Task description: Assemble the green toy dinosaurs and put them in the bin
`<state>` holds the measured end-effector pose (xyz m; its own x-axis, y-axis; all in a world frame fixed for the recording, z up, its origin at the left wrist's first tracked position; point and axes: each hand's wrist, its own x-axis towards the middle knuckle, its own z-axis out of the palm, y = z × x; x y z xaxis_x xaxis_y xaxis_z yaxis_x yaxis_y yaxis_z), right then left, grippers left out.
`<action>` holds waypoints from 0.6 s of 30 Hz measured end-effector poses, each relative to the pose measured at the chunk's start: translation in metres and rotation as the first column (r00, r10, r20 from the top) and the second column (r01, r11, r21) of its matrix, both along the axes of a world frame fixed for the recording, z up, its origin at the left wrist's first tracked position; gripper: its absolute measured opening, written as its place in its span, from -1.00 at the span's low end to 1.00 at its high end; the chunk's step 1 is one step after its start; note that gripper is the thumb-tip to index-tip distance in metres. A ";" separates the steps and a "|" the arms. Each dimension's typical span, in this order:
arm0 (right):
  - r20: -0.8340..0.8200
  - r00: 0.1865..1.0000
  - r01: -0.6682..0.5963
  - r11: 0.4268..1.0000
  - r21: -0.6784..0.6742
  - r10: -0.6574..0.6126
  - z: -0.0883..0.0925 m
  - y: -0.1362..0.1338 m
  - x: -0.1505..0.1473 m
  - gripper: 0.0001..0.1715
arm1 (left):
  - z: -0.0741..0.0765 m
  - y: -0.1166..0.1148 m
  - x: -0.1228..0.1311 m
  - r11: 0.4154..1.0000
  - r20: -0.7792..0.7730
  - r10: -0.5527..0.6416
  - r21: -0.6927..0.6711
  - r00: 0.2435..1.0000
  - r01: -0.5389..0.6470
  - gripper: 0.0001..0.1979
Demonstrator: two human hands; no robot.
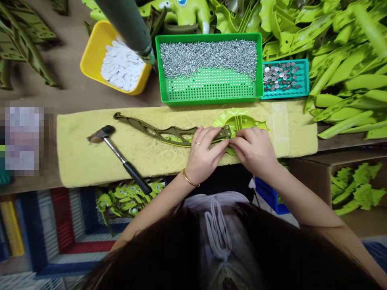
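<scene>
A long olive-green plastic part (pixel 177 132), curved with cut-out openings, lies across the yellow pad. Its right end overlaps a lime-green plastic shell (pixel 246 122), ribbed inside and scalloped along its edge. My left hand (pixel 205 151) is closed around the olive part near that end, thumb and fingertips at the joint. Thumb and fingers of my right hand (pixel 255 149) are pinched together at the same joint, over the shell's lower edge. Anything small between those fingertips is hidden. To the left lies a hammer (pixel 116 149) with a black grip, apart from both hands.
Beyond the yellow pad (pixel 81 161) stand a green basket (pixel 211 100) of small screws, a teal tray (pixel 306 78) of metal discs and a yellow bin (pixel 90 56) of white pieces. Lime-green parts (pixel 347 80) pile up at right. A dark post (pixel 127 24) slants in from above.
</scene>
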<state>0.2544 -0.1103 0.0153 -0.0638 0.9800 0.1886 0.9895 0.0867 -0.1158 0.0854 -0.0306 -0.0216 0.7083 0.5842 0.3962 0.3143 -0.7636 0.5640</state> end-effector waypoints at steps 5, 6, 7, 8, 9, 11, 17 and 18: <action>-0.163 0.984 0.052 0.994 -0.091 -0.067 0.009 -0.017 0.005 -0.72 | 0.000 -0.006 0.002 0.990 -0.044 0.002 0.143 0.999 0.004 -0.84; -0.254 0.965 0.033 0.992 -0.118 -0.062 0.012 -0.021 0.006 -0.75 | 0.001 -0.008 0.003 0.988 -0.059 -0.001 0.157 0.998 0.010 -0.84; -0.358 0.932 0.010 0.991 -0.137 -0.059 0.015 -0.024 0.007 -0.81 | 0.002 -0.009 0.004 0.986 -0.074 -0.003 0.164 0.997 0.015 -0.85; -0.465 0.883 -0.003 0.989 -0.149 -0.068 0.018 -0.025 0.008 -0.86 | 0.003 -0.009 0.005 0.986 -0.089 -0.006 0.163 0.996 0.020 -0.86; -0.565 0.820 -0.003 0.987 -0.159 -0.089 0.020 -0.025 0.008 -0.89 | 0.004 -0.010 0.007 0.987 -0.099 -0.010 0.158 0.995 0.026 -0.86; -0.730 0.663 0.029 0.981 -0.194 -0.164 0.022 -0.021 0.008 -0.90 | 0.006 -0.009 0.011 0.988 -0.109 -0.019 0.148 0.994 0.036 -0.85; -0.838 0.438 0.302 0.931 -0.205 -0.327 0.005 -0.016 0.008 -0.87 | 0.007 -0.004 0.022 0.998 -0.065 0.046 0.052 0.997 -0.043 -0.79; -0.785 0.537 0.345 0.930 -0.130 -0.309 0.001 -0.019 0.008 -0.90 | 0.007 -0.003 0.023 0.998 -0.051 0.055 0.018 0.997 -0.054 -0.78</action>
<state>0.2619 -0.1295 0.0160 0.4490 0.8927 0.0371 0.4719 -0.2017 -0.8583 0.1085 -0.0338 -0.0149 0.6950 0.6164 0.3700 0.3840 -0.7534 0.5339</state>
